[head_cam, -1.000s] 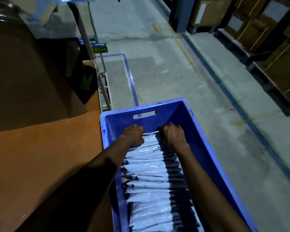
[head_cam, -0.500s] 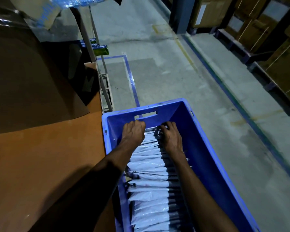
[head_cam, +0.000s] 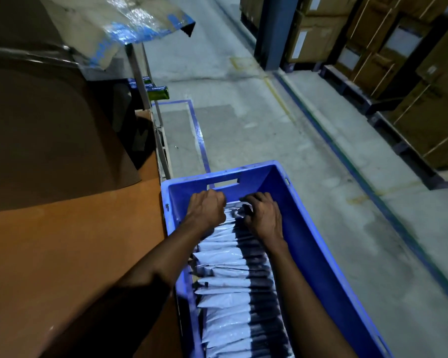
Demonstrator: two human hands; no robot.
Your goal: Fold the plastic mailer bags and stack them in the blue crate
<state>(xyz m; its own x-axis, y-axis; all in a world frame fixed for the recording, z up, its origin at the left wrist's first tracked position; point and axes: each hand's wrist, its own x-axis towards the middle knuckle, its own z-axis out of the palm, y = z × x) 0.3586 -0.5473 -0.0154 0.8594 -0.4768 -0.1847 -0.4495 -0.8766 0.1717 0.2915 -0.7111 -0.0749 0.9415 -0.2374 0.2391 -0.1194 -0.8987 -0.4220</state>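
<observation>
Row of mailer bags ends hidden under left hand and right hand.

Both bare forearms run up from the bottom of the frame toward its middle, the left from the lower left, the right from the lower right. The left grip lies back-up on a straight wrist, its fingers curled under into a fist, tips hidden. Just right of it in the frame and not touching it, the right grip also lies back-up, fingers curled down over the top edge of the farthest mailer bags, thumb tucked inward.
</observation>
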